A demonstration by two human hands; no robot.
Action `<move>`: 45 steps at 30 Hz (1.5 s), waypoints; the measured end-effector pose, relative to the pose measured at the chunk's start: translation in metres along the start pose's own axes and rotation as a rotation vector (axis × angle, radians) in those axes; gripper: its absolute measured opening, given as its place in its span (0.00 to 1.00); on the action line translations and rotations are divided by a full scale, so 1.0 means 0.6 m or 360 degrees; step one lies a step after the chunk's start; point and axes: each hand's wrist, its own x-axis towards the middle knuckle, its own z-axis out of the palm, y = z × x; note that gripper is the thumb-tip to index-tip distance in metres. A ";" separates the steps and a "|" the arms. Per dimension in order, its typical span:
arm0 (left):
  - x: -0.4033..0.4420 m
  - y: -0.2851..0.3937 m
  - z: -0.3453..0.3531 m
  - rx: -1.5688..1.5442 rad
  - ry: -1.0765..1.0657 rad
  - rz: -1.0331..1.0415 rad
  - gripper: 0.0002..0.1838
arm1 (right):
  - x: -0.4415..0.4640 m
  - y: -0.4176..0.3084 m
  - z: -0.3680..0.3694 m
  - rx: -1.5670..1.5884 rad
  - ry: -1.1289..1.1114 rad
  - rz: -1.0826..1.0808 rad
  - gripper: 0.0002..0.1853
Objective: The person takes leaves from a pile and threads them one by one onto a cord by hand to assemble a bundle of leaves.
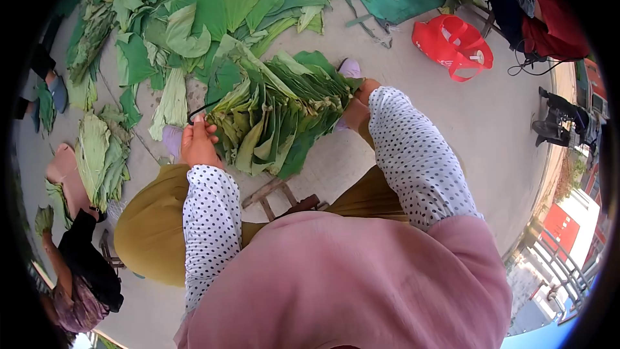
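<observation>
A thick stack of large green leaves (278,113), folded and layered, hangs between my hands above the ground. My left hand (199,143) is closed at the left end, thumb and finger pinching a thin black hooked rod (196,112) whose curved tip shows beside the leaves. At the right end, my right hand (366,95) is closed against the stack; its fingertips are partly hidden by leaves. Whether the rod runs through the whole stack I cannot tell.
A broad pile of loose leaves (219,0) covers the ground ahead. A red bag (452,45) stands at the right. A small wooden stool (268,194) is by my legs. Another person (77,278) sits at the left beside a leaf bundle (103,158). A parked motorbike (555,123) is far right.
</observation>
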 end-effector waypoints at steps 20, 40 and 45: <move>-0.093 0.197 -0.279 -0.0227 -0.0004 0.0692 0.10 | -0.200 -0.478 -0.306 -0.0812 0.0371 -0.0609 0.11; 0.026 0.044 -0.356 0.0587 0.0076 0.0052 0.10 | -0.046 -0.421 -0.165 -0.1092 0.0083 -0.0169 0.12; 0.059 0.029 -0.351 0.0330 0.0054 -0.0173 0.10 | 0.029 -0.408 -0.193 -0.0837 0.0072 -0.0119 0.12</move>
